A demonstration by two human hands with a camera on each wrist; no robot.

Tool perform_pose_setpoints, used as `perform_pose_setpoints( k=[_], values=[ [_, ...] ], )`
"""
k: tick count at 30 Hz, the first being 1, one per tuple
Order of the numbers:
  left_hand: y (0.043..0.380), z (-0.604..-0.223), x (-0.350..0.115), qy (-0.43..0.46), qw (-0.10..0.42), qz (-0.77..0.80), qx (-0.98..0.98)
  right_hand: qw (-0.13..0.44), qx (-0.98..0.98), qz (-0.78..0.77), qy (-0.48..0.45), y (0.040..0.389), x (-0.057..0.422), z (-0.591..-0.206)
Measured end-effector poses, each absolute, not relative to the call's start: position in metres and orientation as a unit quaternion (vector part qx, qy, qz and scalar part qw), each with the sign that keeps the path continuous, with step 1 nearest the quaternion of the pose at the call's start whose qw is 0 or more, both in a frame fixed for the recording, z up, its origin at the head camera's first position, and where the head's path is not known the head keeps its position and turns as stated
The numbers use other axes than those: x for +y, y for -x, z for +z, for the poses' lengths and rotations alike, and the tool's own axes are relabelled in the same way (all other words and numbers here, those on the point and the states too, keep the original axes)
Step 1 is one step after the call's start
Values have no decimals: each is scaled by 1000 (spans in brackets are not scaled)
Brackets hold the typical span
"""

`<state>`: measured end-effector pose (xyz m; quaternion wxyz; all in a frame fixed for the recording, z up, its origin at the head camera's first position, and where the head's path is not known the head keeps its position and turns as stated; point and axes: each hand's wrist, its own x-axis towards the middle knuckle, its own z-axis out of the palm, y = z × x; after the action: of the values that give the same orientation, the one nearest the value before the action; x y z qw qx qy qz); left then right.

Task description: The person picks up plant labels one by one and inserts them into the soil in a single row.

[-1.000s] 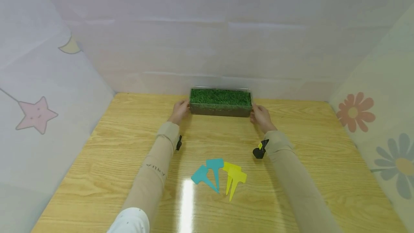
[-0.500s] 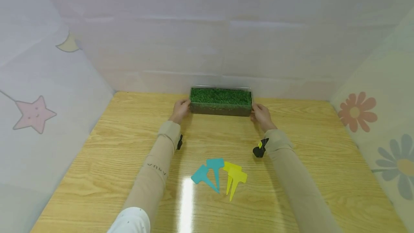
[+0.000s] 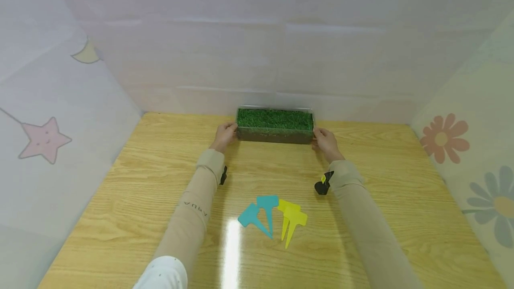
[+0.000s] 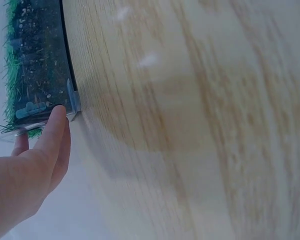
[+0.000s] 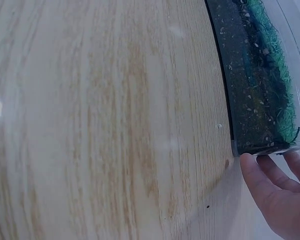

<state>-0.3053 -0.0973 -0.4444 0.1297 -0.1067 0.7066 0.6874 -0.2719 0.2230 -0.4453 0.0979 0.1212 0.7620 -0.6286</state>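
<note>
A clear rectangular planter box (image 3: 275, 136), with green grass on top of dark soil, stands on the table against the back wall. My left hand (image 3: 225, 136) touches its left end; in the left wrist view the fingertips (image 4: 58, 111) lie on the end wall near the bottom corner. At the opposite end, my right hand (image 3: 327, 143) rests its fingertips (image 5: 246, 160) against the wall. Neither hand wraps round the box. Two blue T-shaped plant labels (image 3: 267, 202) and two yellow plant labels (image 3: 295, 219) lie flat nearer the person, overlapping slightly.
The wooden table (image 3: 160, 168) meets a pale back wall (image 3: 192, 57) right behind the box. Decorated side sheets with a pink star (image 3: 45, 140) and flowers (image 3: 441, 138) flank it. Black wrist cameras (image 3: 322, 185) hang under the sleeves.
The box and both hands stay practically still at the back of the table. Only a slight shift of the whole head view shows. The labels have not moved.
</note>
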Motion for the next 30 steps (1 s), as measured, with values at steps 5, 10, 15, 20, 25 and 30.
perform_pose_setpoints(
  k=[5,10,15,20,25,30],
  values=[
    [306,-444,-98,103,133,683,711,98,761,-630,-121,270,223,-444],
    [307,-445,-98,101,138,681,713,94,761,-630,-123,270,223,-445],
    [308,-446,-99,99,138,678,715,86,763,-627,-127,269,222,-445],
    [309,-448,-100,93,128,668,727,69,770,-621,-129,270,221,-446],
    [307,-449,-102,87,112,659,739,53,774,-619,-123,270,219,-448],
    [305,-451,-102,81,92,662,739,41,776,-616,-125,271,219,-453]
  ],
)
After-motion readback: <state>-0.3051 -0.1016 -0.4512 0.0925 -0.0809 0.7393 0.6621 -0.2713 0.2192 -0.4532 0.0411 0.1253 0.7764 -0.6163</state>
